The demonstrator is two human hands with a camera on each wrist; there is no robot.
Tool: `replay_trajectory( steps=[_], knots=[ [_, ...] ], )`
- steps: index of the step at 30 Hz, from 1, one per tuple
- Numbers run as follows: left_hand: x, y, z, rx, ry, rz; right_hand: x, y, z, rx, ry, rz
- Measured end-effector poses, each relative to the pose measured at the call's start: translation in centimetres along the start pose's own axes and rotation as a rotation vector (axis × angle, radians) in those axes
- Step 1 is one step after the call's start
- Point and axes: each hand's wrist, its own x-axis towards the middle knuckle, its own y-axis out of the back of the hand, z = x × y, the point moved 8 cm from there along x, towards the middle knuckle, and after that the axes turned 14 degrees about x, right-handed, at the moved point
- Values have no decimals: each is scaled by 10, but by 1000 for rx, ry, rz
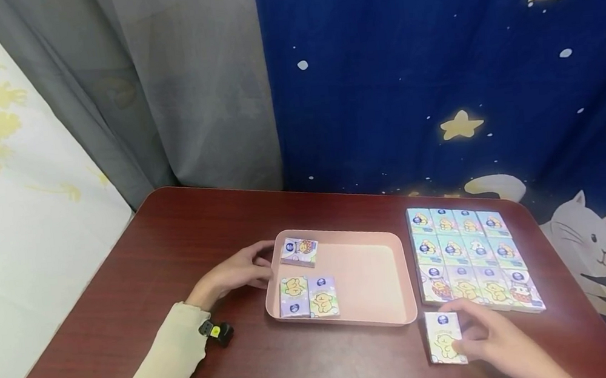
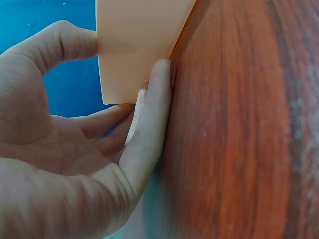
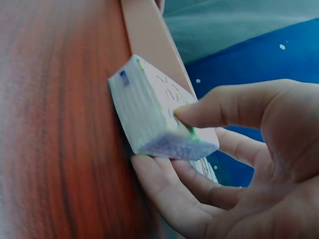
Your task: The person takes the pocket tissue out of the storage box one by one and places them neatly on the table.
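Observation:
My right hand point(image 1: 489, 332) pinches a small tissue pack point(image 1: 443, 338) printed with a yellow cartoon bear. In the right wrist view the thumb presses its printed face, with fingers around its lower edge. It is close over the table, just right of the pink tray point(image 1: 370, 322). My left hand point(image 1: 240, 271) holds the tray's left side, thumb at the rim and fingers along the outer wall and low by the table. Inside the tray, one tissue pack point(image 1: 299, 252) lies sideways at the upper left. Two more, a purple pack point(image 1: 294, 297) and a green-purple pack point(image 1: 322, 296), lie side by side below.
Several tissue packs point(image 1: 473, 245) are laid in neat rows right of the tray, beyond my right hand. The dark red-brown table point(image 1: 186, 224) ends at a grey curtain point(image 1: 207, 101) and a blue starry curtain point(image 1: 359, 86). A black strap device point(image 1: 216, 331) sits on my left wrist.

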Motion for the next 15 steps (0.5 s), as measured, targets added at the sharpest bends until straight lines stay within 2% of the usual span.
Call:
replay_trajectory(
  steps=[8, 15],
  knots=[
    [-1, 0, 0, 1, -2, 2, 1, -2, -4, -116, 3, 165],
    [0, 0, 0, 4, 3, 2, 2, 1, 0, -133, 9, 207]
  ],
)
